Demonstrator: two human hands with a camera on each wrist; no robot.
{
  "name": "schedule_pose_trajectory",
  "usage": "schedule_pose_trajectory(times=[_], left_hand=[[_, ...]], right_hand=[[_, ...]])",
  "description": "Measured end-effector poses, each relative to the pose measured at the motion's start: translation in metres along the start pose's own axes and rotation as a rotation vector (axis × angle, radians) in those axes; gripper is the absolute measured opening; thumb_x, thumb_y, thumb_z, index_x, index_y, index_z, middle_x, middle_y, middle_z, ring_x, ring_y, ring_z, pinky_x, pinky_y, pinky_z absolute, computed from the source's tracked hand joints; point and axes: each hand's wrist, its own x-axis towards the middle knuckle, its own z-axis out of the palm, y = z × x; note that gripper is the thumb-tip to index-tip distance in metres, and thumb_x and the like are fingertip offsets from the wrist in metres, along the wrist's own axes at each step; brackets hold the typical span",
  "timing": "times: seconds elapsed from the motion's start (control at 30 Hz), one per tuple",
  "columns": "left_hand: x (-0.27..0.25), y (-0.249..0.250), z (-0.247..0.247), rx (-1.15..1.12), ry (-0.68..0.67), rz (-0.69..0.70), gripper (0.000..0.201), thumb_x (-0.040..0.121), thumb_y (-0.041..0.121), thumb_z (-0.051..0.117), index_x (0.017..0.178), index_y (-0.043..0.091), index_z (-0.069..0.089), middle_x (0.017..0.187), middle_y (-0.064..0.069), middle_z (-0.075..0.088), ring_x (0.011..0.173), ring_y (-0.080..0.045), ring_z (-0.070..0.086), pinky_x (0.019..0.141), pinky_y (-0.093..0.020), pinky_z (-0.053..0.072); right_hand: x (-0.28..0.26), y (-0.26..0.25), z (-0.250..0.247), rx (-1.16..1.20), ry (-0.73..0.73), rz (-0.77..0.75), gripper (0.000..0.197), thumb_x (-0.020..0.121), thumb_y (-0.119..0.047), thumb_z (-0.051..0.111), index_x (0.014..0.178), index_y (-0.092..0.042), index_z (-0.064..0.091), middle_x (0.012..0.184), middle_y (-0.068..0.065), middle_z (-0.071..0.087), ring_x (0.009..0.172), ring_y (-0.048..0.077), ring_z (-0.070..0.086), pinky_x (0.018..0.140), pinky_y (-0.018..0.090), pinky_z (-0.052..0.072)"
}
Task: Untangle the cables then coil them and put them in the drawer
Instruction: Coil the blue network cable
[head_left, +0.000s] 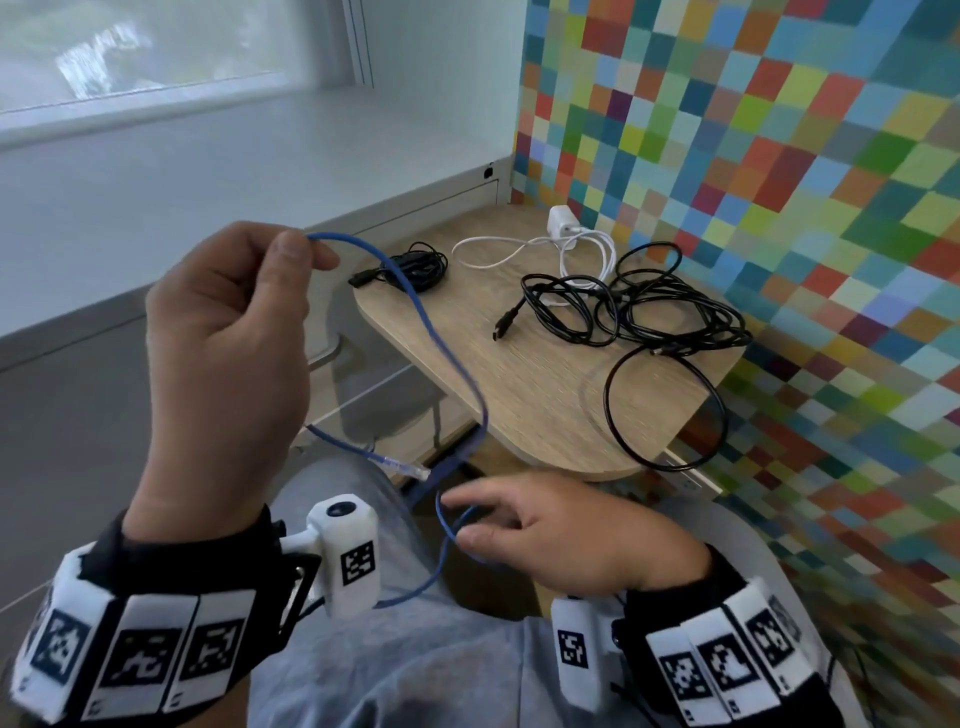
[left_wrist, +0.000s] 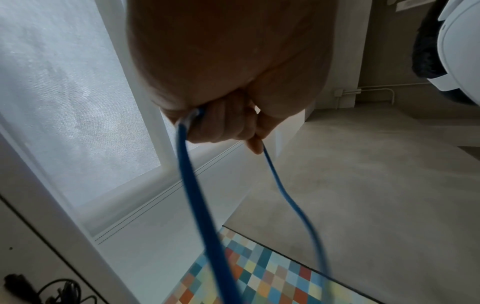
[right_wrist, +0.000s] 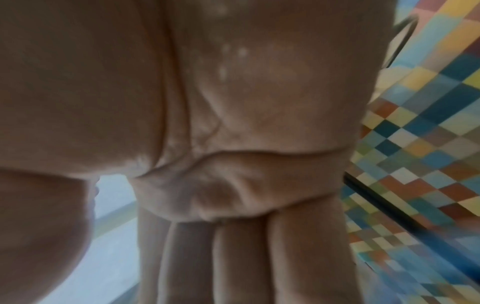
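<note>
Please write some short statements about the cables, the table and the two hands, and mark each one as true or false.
1. The left hand holds the blue cable raised above the lap. True.
2. The blue cable lies coiled on the wooden table. False: it hangs in the air between the two hands, uncoiled.
3. A white charger with its cable lies at the far end of the table. True.
4. The big black cable tangle is in the right hand. False: it lies on the table; the right hand's straight fingers touch a loop of the blue cable.
5. A small black cable bundle lies on the table's far left part. True.
</note>
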Motion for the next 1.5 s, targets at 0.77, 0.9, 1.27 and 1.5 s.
schedule_pose_trajectory(times=[0.77,0.9,1.27,1.5], left_hand=[[-0.017,-0.016,0.022,0.049,-0.752,-0.187,0.047,0.086,0.056,0.063,0.064,0.015,0.057,0.055,0.000,0.035,0.051,-0.014,0.026,0.047,-0.025,0.022],[-0.012,-0.014,0.014,-0.327,-0.615,-0.398,0.038,0.097,0.032,0.058,0.062,0.018,0.051,0.058,0.001,0.024,0.049,-0.011,0.015,0.043,-0.023,0.011],[-0.002,0.003,0.007,-0.698,-0.153,-0.340,0.036,0.109,0.027,0.031,0.094,0.024,0.064,0.059,0.007,0.024,0.047,-0.010,0.016,0.046,-0.027,0.017],[-0.023,0.010,0.032,-0.460,-0.264,-0.131,0.037,0.102,0.018,0.033,0.116,0.009,0.067,0.053,-0.003,0.043,0.047,-0.021,0.026,0.045,-0.027,0.021]], right_hand=[[-0.009,-0.003,-0.013,0.664,0.777,-0.542,0.013,0.092,-0.022,0.068,0.098,-0.015,0.077,0.053,-0.009,0.055,0.040,0.009,0.041,0.041,0.034,0.040],[-0.015,0.006,-0.025,0.664,0.801,-0.528,0.016,0.086,-0.026,0.073,0.095,-0.014,0.079,0.059,0.000,0.058,0.045,0.010,0.045,0.042,0.025,0.038],[-0.018,0.011,-0.025,0.291,0.891,-0.393,0.018,0.092,-0.031,0.067,0.103,-0.025,0.081,0.072,-0.006,0.074,0.058,0.010,0.061,0.054,0.022,0.048],[0.001,0.010,-0.011,0.119,0.848,-0.239,0.018,0.102,-0.024,0.066,0.090,-0.032,0.078,0.089,-0.006,0.078,0.083,0.016,0.073,0.077,0.044,0.058]])
